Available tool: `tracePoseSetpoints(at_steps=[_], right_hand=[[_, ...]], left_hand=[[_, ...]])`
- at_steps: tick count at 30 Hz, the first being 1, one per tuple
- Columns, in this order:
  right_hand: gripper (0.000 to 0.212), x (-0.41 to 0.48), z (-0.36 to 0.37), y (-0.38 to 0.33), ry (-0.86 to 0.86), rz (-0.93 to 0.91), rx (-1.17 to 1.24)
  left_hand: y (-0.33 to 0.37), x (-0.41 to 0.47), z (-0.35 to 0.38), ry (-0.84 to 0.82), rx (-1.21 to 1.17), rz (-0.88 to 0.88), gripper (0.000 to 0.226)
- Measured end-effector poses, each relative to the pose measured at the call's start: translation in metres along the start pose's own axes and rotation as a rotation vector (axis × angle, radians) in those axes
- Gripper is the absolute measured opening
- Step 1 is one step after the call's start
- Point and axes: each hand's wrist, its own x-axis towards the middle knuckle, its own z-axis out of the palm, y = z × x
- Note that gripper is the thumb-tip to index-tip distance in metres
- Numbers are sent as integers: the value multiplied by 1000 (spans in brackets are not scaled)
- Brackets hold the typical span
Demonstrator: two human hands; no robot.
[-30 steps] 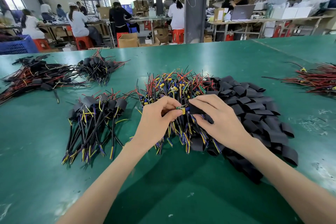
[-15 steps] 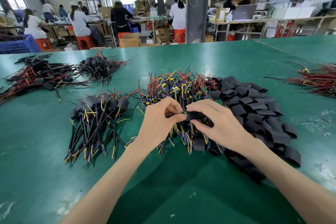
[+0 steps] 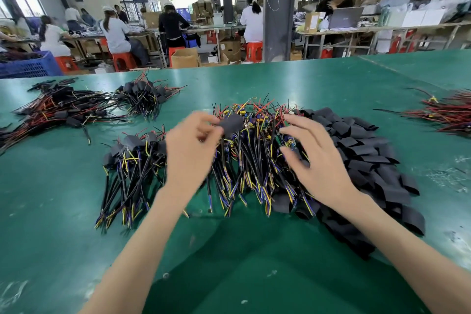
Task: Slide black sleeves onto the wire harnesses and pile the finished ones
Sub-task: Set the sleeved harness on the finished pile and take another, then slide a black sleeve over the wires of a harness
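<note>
Two hands are parting after working together — my left hand (image 3: 190,150) is pinching a multicoloured wire harness in its flat black sleeve (image 3: 231,123), seemingly seated now, just above the unsleeved heap (image 3: 254,160) on the green bench (image 3: 229,262). My right hand (image 3: 318,160) is spreading open, empty — so I am reckoning this one ready for the finished pile (image 3: 132,160).

A dark pillar (image 3: 279,7) rises at twelve o'clock beyond the green table (image 3: 331,79), with red stools (image 3: 253,50) beside it. Workbenches (image 3: 382,29) stand at two o'clock. A daylit window (image 3: 23,0) shows at ten, above a blue crate (image 3: 28,66).
</note>
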Motion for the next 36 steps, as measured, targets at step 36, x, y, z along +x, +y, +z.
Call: tracePoseSetpoints(at_steps=[36], right_hand=[[29,-10,-9,67,-473,685,-514]], left_hand=[[-112,21,-46,-218,897,-45,38]])
